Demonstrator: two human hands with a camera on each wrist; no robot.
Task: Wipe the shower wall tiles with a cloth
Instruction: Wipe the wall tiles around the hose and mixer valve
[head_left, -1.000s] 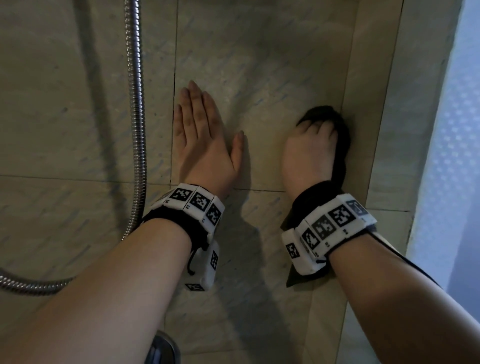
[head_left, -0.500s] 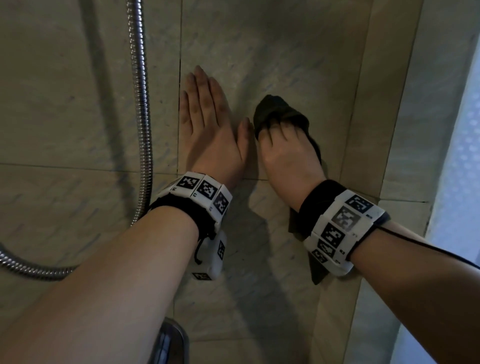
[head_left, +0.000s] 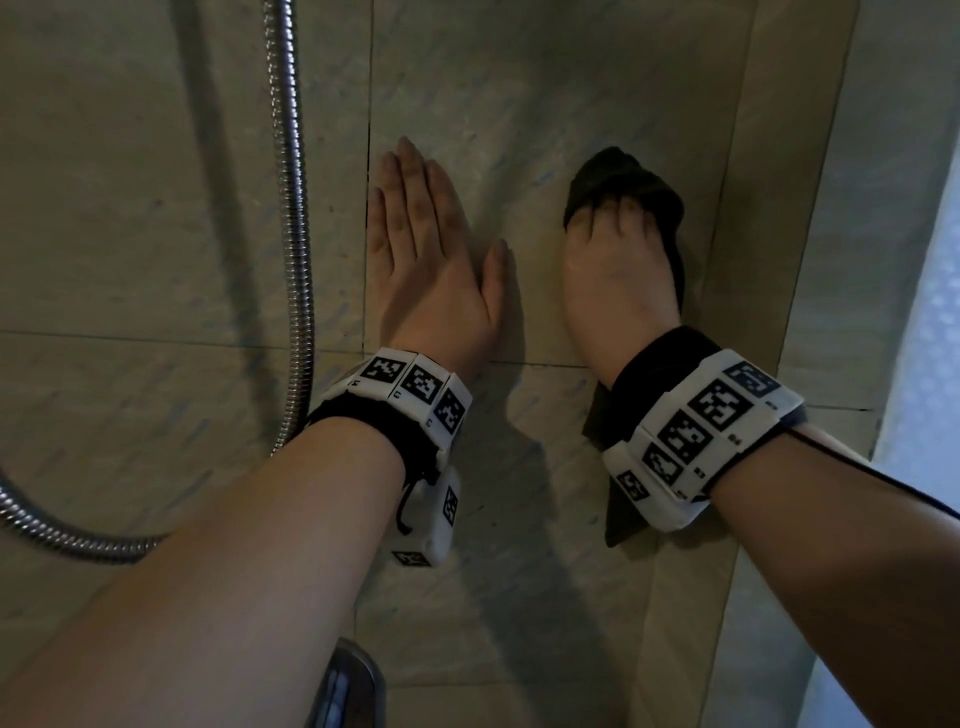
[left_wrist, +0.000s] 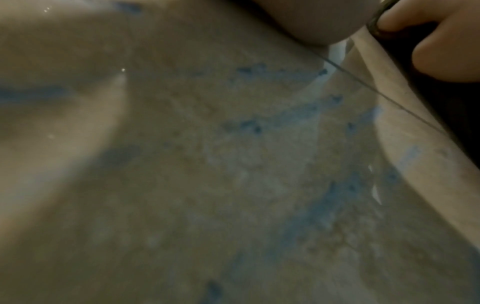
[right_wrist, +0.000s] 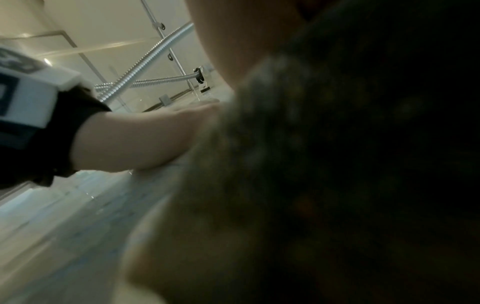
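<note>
On the beige shower wall tile (head_left: 545, 78) my left hand (head_left: 426, 249) lies flat, fingers straight and together, thumb out to the right. To its right, my right hand (head_left: 613, 260) presses a dark cloth (head_left: 623, 176) against the same tile, fingers curled over it. The cloth sticks out above my fingertips and hangs down below my wrist. In the left wrist view the blurred tile (left_wrist: 207, 164) fills the frame, with the curled fingers (left_wrist: 441, 61) on the cloth (left_wrist: 454, 107) at top right. The right wrist view is mostly cloth (right_wrist: 337, 164), with my left wrist (right_wrist: 142, 139) beyond.
A metal shower hose (head_left: 296, 208) hangs down the wall left of my left hand and loops away at lower left. A wall corner strip (head_left: 769, 260) and a frosted pane (head_left: 924, 312) stand to the right. A chrome fitting (head_left: 348, 686) shows at the bottom edge.
My right hand swept the cloth left from the corner strip until it met my left thumb, then back a little to the right. The left hand stayed flat in place.
</note>
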